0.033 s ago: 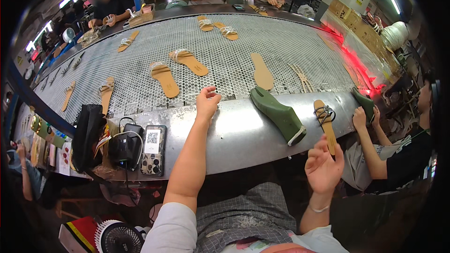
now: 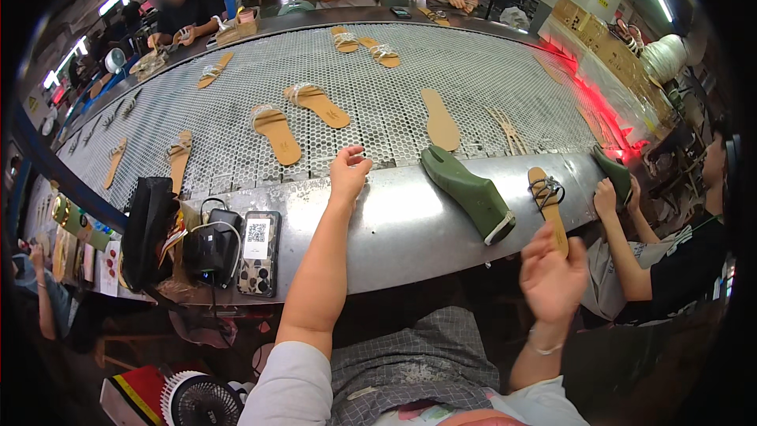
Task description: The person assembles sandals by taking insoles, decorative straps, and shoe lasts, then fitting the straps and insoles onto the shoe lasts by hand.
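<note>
My left hand (image 2: 348, 175) hovers over the metal table edge with its fingers loosely curled and apart, holding nothing. Palm up, my right hand (image 2: 552, 280) is at the heel end of a tan sandal (image 2: 546, 189) with dark straps. Its fingers are spread and slightly blurred, and they cover part of the heel; whether they touch it I cannot tell. Between my hands lies a green shoe last (image 2: 470, 193), its toe toward the mesh belt. Beyond it a bare beige insole (image 2: 440, 120) rests on the belt, beside a bundle of thin pale straps (image 2: 507, 132).
Several strapped sandals (image 2: 276, 136) lie across the white mesh belt (image 2: 378, 95). On my left are a phone (image 2: 257, 252), a black charger (image 2: 211, 244) and a black pouch (image 2: 150, 229). At right a co-worker's hands (image 2: 607, 199) hold another green last (image 2: 612, 173). Other people sit across the table.
My right hand has shifted slightly to the right, and a little more of the sandal's heel side shows. My left hand, the last and the insole stay in place.
</note>
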The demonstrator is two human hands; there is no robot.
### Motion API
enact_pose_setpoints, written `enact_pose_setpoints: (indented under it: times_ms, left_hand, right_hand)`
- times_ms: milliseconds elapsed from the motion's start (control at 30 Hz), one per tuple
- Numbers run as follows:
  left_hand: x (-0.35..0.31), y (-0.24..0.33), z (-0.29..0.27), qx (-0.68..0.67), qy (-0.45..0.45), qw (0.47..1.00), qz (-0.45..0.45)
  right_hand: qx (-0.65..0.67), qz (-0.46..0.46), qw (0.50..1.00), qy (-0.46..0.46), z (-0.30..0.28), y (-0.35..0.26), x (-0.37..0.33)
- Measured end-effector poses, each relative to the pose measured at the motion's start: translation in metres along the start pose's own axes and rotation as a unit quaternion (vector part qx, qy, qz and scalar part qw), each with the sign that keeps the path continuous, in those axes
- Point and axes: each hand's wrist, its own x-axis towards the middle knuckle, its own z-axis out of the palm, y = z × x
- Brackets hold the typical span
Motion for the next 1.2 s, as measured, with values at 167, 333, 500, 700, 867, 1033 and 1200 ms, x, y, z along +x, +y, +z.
enact_pose_setpoints:
  times_ms: [167, 333, 500, 700, 867, 1033, 1200]
  left_hand:
    - [0.001, 0.007, 0.000, -0.012, -0.016, 1.000, -0.014]
    - [-0.002, 0.009, 0.005, 0.025, -0.039, 0.999, 0.001]
    - [-0.023, 0.025, 0.000, -0.040, -0.023, 0.999, 0.026]
    - [-0.101, 0.093, -0.015, -0.025, -0.069, 0.982, 0.175]
    - [-0.179, 0.067, -0.087, 0.280, 0.117, 0.910, 0.283]
    - [-0.220, 0.046, -0.137, 0.490, 0.238, 0.808, 0.226]
    - [-0.218, 0.012, -0.149, 0.560, 0.243, 0.769, 0.190]
  right_hand:
    - [0.010, -0.049, 0.757, -0.652, 0.078, -0.058, -0.057]
    - [-0.190, 0.042, 0.792, -0.579, 0.002, 0.004, -0.004]
    - [-0.149, 0.107, 0.942, -0.282, 0.026, 0.059, -0.015]
    - [-0.006, 0.091, 0.946, -0.310, 0.082, 0.103, -0.002]
    - [0.098, 0.112, 0.894, -0.423, 0.100, 0.139, 0.021]
    - [0.148, 0.292, 0.821, -0.468, 0.079, 0.145, 0.014]
    - [-0.146, 0.259, 0.904, -0.308, 0.001, 0.109, -0.024]
